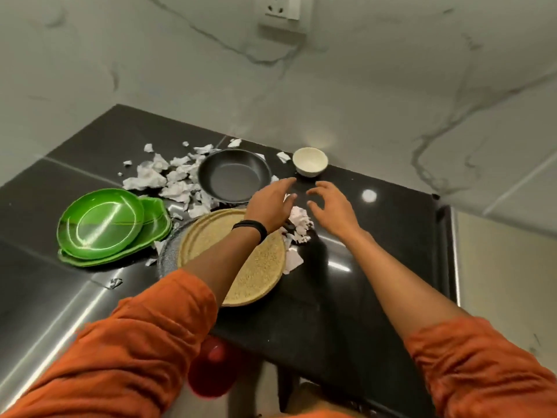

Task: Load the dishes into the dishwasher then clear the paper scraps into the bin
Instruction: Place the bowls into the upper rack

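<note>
Reaching across the dark table (361, 267) with left grip (268, 203) and right grip (331, 206), fingers loosely spread, holding nothing. Just short of a cream bowl (309, 162); beside a black pan (234, 176), amid paper scraps (177, 179), green plates (101, 221) far left, tan plates (259, 267) beneath the left forearm.

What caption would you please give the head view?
The left hand and right hand hover near a cream bowl amid paper scraps.

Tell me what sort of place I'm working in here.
Most likely a home kitchen. A dark polished countertop meets a marble-look wall with a power socket, and dishes sit on it: a black pan, stacked green plates and a small white bowl.
</note>
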